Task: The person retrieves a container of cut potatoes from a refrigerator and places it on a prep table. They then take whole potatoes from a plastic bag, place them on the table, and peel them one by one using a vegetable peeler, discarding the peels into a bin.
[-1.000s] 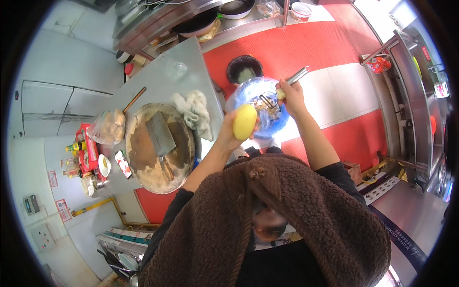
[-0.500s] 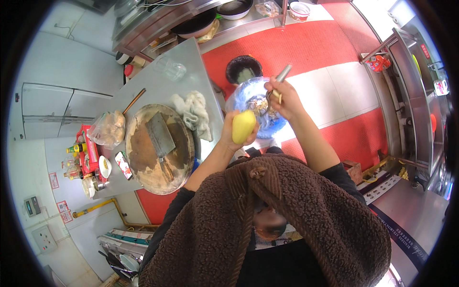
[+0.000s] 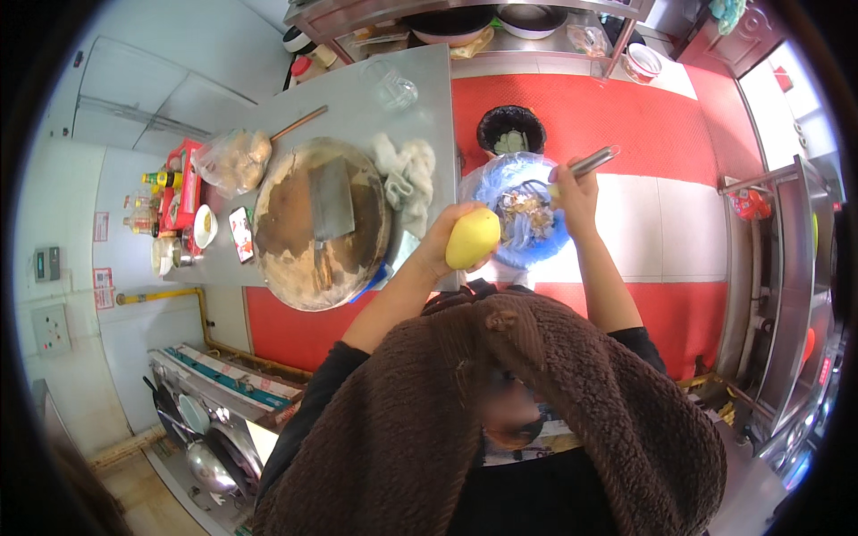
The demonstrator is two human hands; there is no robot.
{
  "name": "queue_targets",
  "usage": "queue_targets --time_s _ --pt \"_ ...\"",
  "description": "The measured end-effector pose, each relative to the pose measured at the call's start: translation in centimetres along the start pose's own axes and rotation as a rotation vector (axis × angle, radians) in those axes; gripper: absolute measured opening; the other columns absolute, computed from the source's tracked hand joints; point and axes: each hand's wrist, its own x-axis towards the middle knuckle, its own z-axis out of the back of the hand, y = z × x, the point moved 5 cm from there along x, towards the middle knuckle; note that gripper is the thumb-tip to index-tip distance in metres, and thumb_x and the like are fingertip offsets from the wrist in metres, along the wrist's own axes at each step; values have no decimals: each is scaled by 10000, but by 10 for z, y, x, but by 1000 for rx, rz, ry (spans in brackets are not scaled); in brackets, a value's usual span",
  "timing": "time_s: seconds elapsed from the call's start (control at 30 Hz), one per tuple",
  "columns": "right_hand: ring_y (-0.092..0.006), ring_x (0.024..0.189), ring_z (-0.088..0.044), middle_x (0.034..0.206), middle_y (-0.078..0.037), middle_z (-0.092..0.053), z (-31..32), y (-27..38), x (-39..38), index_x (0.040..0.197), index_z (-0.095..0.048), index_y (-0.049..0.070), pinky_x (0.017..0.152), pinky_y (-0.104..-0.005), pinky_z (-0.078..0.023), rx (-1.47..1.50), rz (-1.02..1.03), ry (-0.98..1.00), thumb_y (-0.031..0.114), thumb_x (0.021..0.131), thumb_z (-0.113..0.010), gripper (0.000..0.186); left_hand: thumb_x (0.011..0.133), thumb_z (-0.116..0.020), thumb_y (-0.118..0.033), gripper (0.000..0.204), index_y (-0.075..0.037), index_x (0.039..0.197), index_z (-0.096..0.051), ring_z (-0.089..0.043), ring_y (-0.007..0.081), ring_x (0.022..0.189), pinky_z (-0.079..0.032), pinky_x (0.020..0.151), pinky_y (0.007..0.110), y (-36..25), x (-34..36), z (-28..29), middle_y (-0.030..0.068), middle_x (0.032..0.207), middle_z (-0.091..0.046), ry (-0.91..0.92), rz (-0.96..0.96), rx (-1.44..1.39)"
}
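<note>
A pale yellow peeled potato is gripped in my left hand, whose fingers wrap its left side and underside. My right hand is closed round a peeler with a metal handle; its handle end points up and right, while the fingers partly hide its head. A gap separates the right hand from the potato. Both hands are above or beside a bin lined with a translucent blue bag, which holds peelings and scraps.
Left of me, a steel table carries a round chopping board with a cleaver, a white cloth, a bag of potatoes and a phone. A black tub stands beyond the bin.
The whole view has shifted, carrying the table and bin rightward in the picture. My right hand with the peeler is farther from the potato, and the potato lies at a different angle.
</note>
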Motion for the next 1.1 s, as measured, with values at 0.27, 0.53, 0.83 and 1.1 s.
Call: queue_targets --time_s 0.27,0.53,0.83,1.1 --pt "-32 381 -355 694 -38 -516 -53 50 -21 928 -432 102 292 -177 -275 311 -454 364 164 898 -536 124 935 -404 -363 319 -61 935 -509 -601 167 615 -514 526 307 6 18 8 70 807 -607 -524 -54 200" --pt "-38 417 -373 714 -26 -518 -3 19 21 889 -434 86 309 -179 -284 187 -371 97 171 901 -528 126 931 -396 -314 272 -70 920 -517 -605 189 668 -510 525 299 9 28 1 85 801 -590 -335 -171 296" --pt "-206 713 -596 770 -94 -608 45 -70 35 1033 -518 57 674 -328 -453 -906 117 239 224 848 -596 261 928 -403 -353 325 -55 999 -511 -602 250 546 -502 426 332 -1 -25 3 161 752 -597 -546 -308 132" --pt "-250 729 -589 796 -104 -625 75 -88 46 890 -584 66 671 -351 -454 -914 323 56 217 846 -596 158 900 -365 -512 427 -129 944 -548 -580 226 515 -453 376 318 -9 -162 19 126 748 -585 -814 -535 20"
